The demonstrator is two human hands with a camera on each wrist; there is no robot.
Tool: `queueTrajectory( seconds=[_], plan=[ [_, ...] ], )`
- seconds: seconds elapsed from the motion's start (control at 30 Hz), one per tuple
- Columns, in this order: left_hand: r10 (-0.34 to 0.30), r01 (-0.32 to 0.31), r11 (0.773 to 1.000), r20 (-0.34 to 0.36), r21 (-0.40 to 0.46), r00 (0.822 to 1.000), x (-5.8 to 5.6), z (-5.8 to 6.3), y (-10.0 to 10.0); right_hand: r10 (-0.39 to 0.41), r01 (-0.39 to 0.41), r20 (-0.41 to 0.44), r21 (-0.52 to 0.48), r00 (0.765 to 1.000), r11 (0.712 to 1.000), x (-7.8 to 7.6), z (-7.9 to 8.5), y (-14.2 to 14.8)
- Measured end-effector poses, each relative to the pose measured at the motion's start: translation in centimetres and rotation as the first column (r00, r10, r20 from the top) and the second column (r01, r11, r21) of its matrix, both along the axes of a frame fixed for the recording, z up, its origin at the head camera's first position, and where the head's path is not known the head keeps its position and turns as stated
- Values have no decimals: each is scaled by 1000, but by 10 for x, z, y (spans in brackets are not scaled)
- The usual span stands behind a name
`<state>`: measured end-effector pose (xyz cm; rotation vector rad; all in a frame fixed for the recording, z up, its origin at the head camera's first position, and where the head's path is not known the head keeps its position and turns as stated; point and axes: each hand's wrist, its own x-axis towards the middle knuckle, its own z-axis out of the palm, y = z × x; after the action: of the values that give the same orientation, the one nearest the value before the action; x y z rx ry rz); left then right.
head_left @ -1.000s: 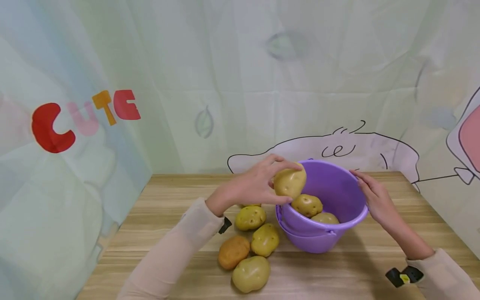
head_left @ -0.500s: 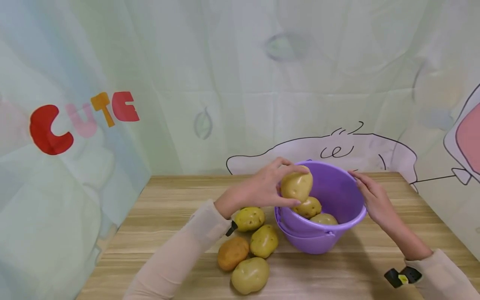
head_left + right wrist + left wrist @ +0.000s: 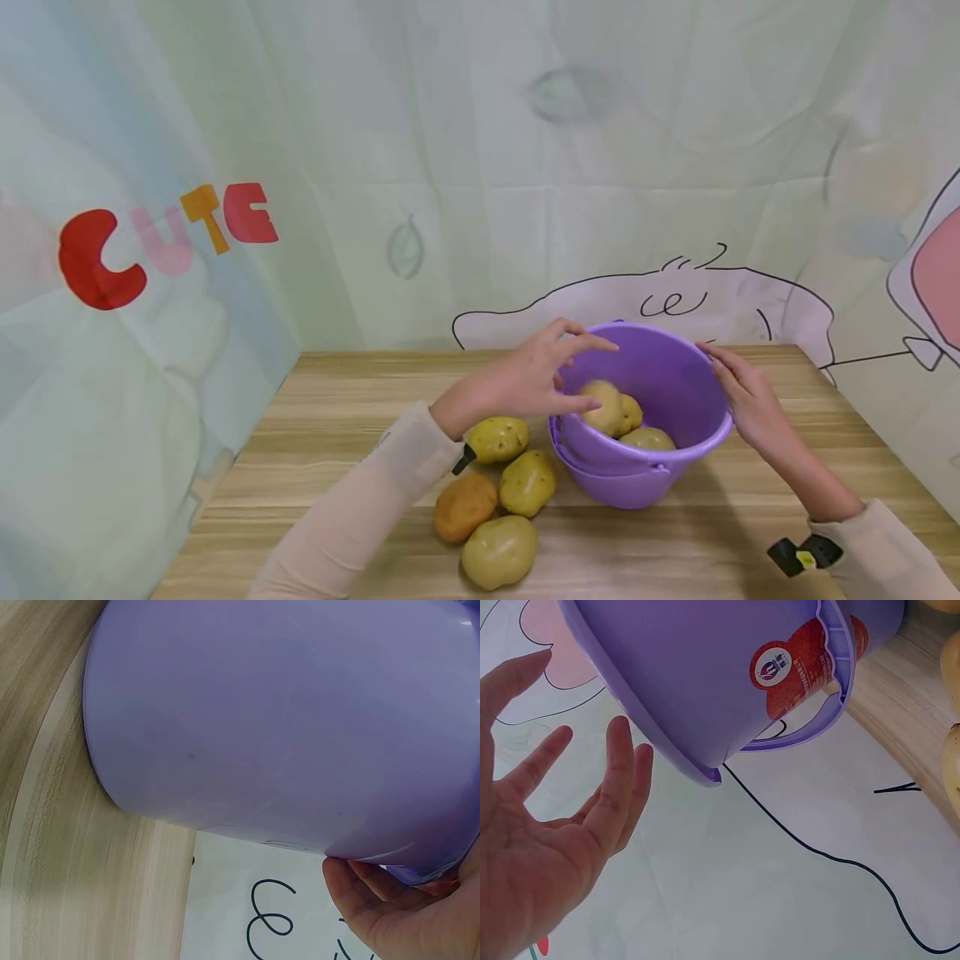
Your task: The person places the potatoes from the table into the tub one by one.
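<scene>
A purple bucket (image 3: 637, 483) stands on the table, several potatoes inside it. Just released, a pale potato (image 3: 600, 410) looks blurred inside the near-left rim, beside another potato (image 3: 631, 414) and a third one (image 3: 649, 439). My left hand (image 3: 536, 375) hovers over the bucket's left rim with fingers and thumb spread apart; the left wrist view shows the same bare palm (image 3: 547, 855) next to the rim. On the far right side my right hand (image 3: 753, 396) holds the bucket's rim, its fingers (image 3: 352, 892) against the outer wall just below the edge.
Left of the bucket on the wooden table (image 3: 300, 467) lie a yellow potato (image 3: 498, 439), another yellow potato (image 3: 528, 483), a browner potato (image 3: 465, 508) and a pale potato (image 3: 500, 552). A printed curtain (image 3: 420, 167) hangs behind the table.
My left hand carried the pale potato rightward over the bucket, then spread its fingers; the potato has dropped from them into the bucket. My right hand stays at the rim.
</scene>
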<state>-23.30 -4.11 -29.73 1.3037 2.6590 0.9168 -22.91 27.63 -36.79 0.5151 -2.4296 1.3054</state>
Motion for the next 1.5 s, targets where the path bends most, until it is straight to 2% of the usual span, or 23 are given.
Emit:
queueTrajectory(
  seconds=[0.43, 1.03, 1.3, 1.5],
  plan=[
    [37, -40, 998, 62, 45, 997, 2, 1, -12, -1, 1, -10, 4, 1000, 1000, 0, 0, -1],
    [130, -128, 986, -11, 105, 991, -9, -4, -33, -9, 8, 9, 12, 1000, 1000, 0, 0, 0],
    [133, -130, 988, -29, 87, 991, -15, -9, -45, -20, 19, 13, 25, 1000, 999, -1, 0, 0],
    [169, -168, 985, -38, 29, 985, -20, -14, -52, -25, 25, 14, 31, 1000, 999, -1, 0, -1]
  ],
)
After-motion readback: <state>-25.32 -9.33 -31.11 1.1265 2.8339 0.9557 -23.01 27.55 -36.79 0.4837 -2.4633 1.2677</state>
